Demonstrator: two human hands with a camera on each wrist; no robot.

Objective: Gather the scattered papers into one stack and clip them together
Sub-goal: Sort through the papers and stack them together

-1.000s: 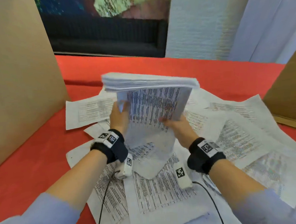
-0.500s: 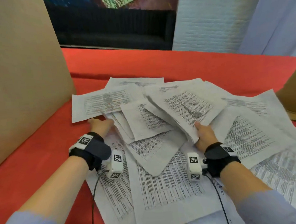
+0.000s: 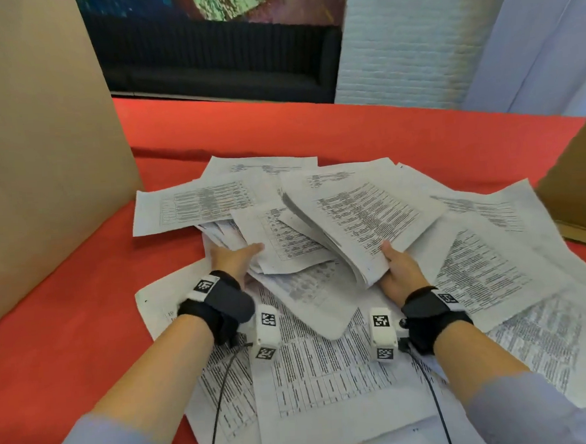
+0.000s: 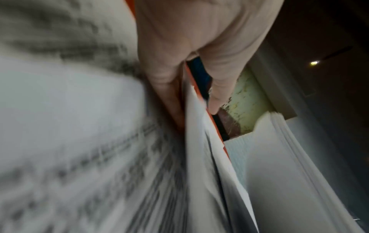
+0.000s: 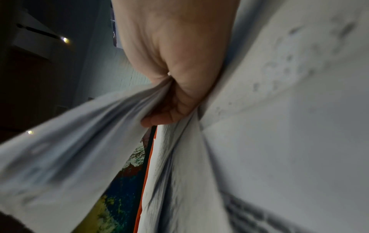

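1. The right hand point(image 3: 399, 272) pinches the near edge of a thick bundle point(image 3: 363, 214), thumb on top, fingers curled beneath, likely keeping the gathered sheets together.
2. The left hand point(image 3: 234, 259) lies with fingers straight, slid under loose papers point(image 3: 286, 239) at centre, apparently to scoop them rightward.
3. More sheets point(image 3: 328, 367) lie scattered near and right on the red table point(image 3: 68, 321); no clip shows.

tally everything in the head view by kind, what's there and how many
hands: 2, left hand, right hand
wrist straps: 2
white camera blocks: 2
cardboard panels: 2
papers: overlapping, cannot count
total: 8 besides papers
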